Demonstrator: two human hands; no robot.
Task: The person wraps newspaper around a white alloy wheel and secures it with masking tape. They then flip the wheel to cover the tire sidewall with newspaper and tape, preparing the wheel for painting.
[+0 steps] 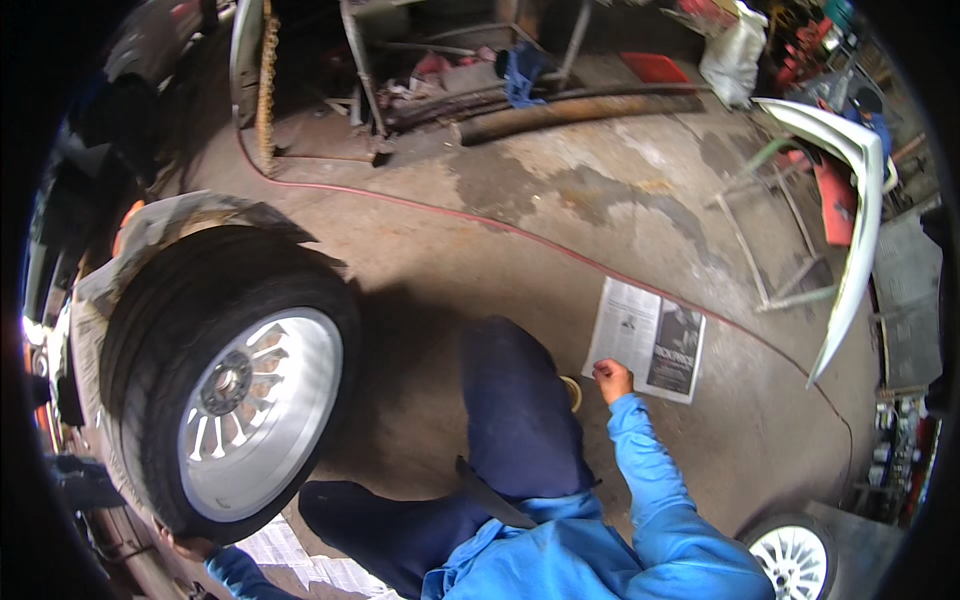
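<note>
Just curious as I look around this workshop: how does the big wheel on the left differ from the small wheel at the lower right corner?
The big wheel shows its whole black tyre and stands upright under a paper-masked car body; the small wheel is cut off by the picture's edge, with little tyre showing. The big wheel has a broad smooth rim around short spokes; the small wheel's thin spokes reach nearly to its edge. Both have pale, silvery many-spoked rims.

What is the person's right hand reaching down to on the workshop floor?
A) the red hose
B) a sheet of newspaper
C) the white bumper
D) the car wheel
B: the right hand rests at the near edge of the newspaper lying flat on the concrete floor, while the hose, bumper and wheel lie clear of that hand.
</note>
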